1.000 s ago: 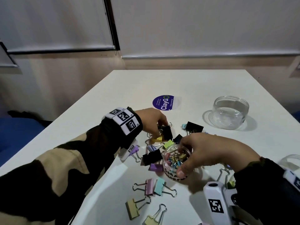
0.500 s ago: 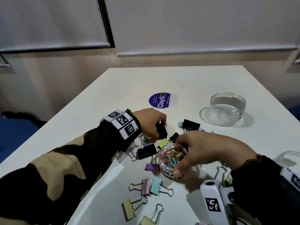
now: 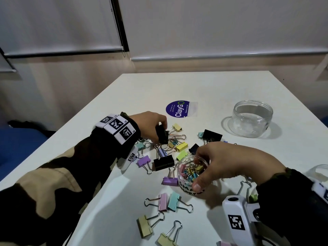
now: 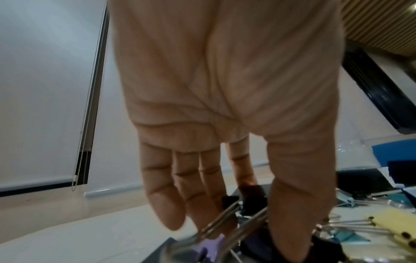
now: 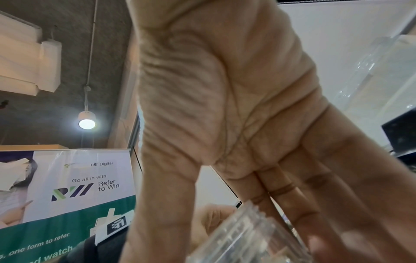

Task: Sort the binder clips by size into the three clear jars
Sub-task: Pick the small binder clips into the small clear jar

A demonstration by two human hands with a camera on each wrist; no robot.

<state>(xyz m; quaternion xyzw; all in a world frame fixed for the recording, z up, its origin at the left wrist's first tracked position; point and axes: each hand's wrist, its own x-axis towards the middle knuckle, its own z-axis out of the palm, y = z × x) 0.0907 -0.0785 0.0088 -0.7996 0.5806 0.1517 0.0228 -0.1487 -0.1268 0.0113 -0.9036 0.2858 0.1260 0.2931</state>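
Observation:
My left hand [image 3: 152, 125] pinches a large black binder clip [image 3: 162, 134] by its body, held just above the pile of clips [image 3: 174, 144]; in the left wrist view the black clip [image 4: 252, 201] shows between thumb and fingers, its wire handles pointing at the camera. My right hand [image 3: 218, 162] grips a small clear jar [image 3: 190, 173] half full of small coloured clips, thumb on its near wall, fingers over the far rim. The jar's threaded rim [image 5: 245, 229] shows in the right wrist view. An empty clear jar [image 3: 253, 118] stands at the far right.
Pastel clips [image 3: 168, 203] lie loose near the front edge of the white table [image 3: 213, 89]. Two more large black clips [image 3: 164, 162] [image 3: 212, 135] sit in the pile. A round purple sticker [image 3: 178, 109] lies behind it. Part of another clear jar [image 3: 321, 170] shows at the right edge.
My left hand has lifted the large black clip out of the pile and drawn it slightly left. My right hand keeps its hold on the small jar.

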